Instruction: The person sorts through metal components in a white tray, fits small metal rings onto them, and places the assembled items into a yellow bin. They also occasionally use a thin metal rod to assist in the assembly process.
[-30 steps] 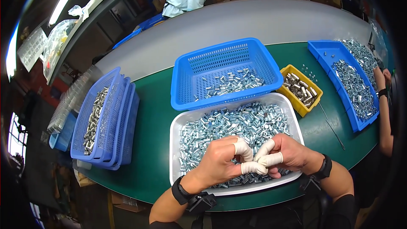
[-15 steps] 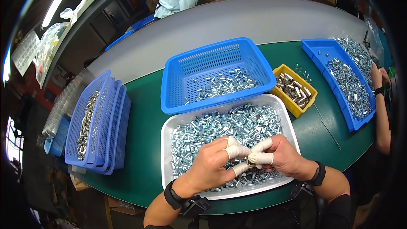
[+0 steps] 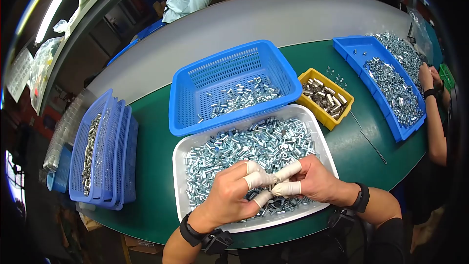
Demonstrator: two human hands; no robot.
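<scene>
Both my hands work close together over the near part of a white tray (image 3: 178, 181) heaped with small silvery metal sleeves (image 3: 234, 146). My left hand (image 3: 233, 191) has its thumb and fingers pinched together, with pale finger cots on them. Facing it, my right hand (image 3: 315, 182) is closed the same way, its covered thumb and forefinger meeting the left fingertips. Whatever lies between the fingertips is small and hidden by them. Behind the tray, overlapping its far rim, stands a blue perforated basket (image 3: 234, 117) holding a looser scatter of the sleeves.
A yellow bin (image 3: 320, 116) of metal pieces stands right of the blue basket, with a thin metal rod (image 3: 373, 147) beside it. Farther right, a co-worker's hand (image 3: 428, 77) is near a blue tray (image 3: 344, 48) of parts. Stacked blue baskets (image 3: 128, 156) stand at left.
The whole view has shifted, so most things sit farther left. My fingertips remain together, and the glint of metal between them is now covered. Across the partition, a person's hands have moved apart.
</scene>
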